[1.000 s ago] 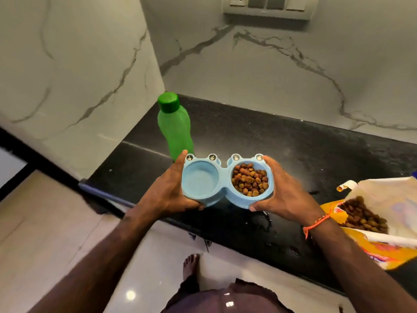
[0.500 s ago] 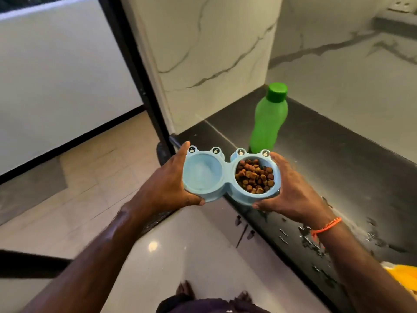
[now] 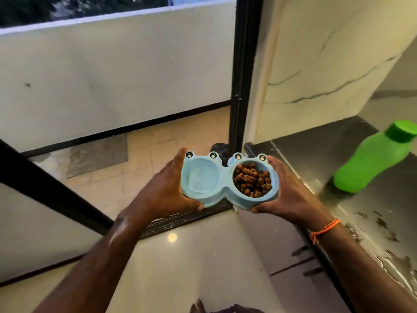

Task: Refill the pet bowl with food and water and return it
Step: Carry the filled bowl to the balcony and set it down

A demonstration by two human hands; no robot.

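Between both hands, pale blue frog-eyed double pet bowl (image 3: 223, 185), kibble (image 3: 252, 180) right, fingers gripping its ends

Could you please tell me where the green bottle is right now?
In the head view the green bottle stands at the right edge on the dark countertop, apart from the pet bowl and beyond the right hand.

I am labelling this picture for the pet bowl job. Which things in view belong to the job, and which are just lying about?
Job: bowl, kibble, left hand, right hand, bottle.
Lying about: mat, counter, wristband.
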